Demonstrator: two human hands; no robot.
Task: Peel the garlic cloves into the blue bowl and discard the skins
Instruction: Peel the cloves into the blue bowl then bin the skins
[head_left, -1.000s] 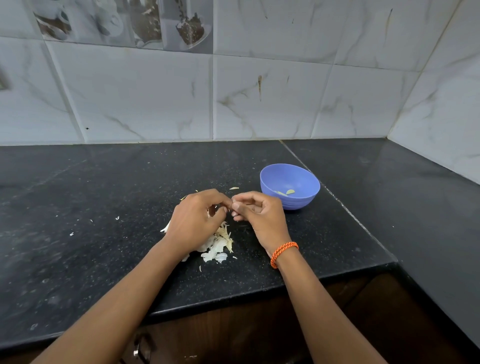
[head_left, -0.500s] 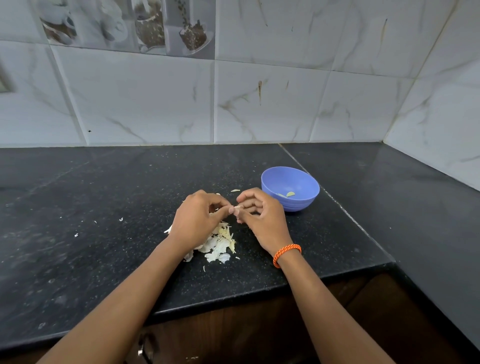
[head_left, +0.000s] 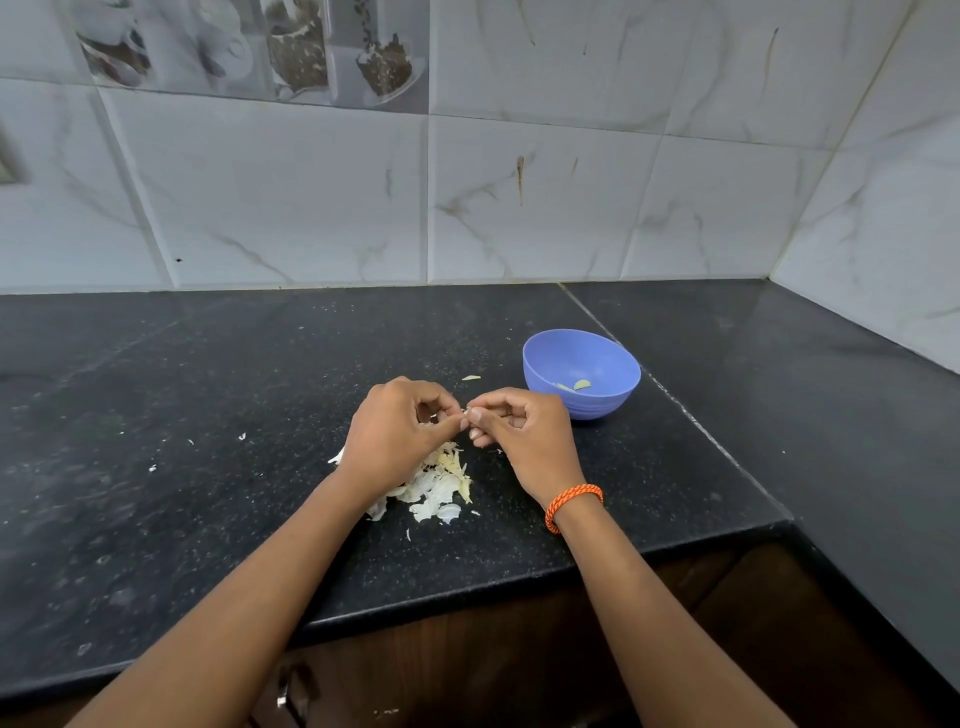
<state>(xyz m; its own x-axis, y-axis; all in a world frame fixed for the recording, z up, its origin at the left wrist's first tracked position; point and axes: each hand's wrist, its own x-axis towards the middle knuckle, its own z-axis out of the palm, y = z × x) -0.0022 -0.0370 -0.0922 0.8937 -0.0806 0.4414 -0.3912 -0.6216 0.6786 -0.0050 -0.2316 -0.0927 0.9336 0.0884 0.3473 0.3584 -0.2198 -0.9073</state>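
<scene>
At frame centre the left hand and right hand meet fingertip to fingertip, both curled, pinching a small pale garlic clove above a heap of papery white skins on the speckled black stone counter; the round blue plastic bowl, right of centre, holds peeled pieces

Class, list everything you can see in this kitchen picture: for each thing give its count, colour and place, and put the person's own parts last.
blue bowl: one, blue, on the countertop right of the hands.
peeled pieces: two or so, pale, inside the bowl.
garlic clove: one, whitish, mostly hidden, pinched between both hands.
skin pile: one heap, white-yellow, below the hands.
stray flakes: several, white, scattered left.
countertop: one, black speckled.
wall tiles: many, white marbled, behind.
wristband: one, orange, right wrist.
left hand: one, pinches the clove.
right hand: one, pinches the clove.
</scene>
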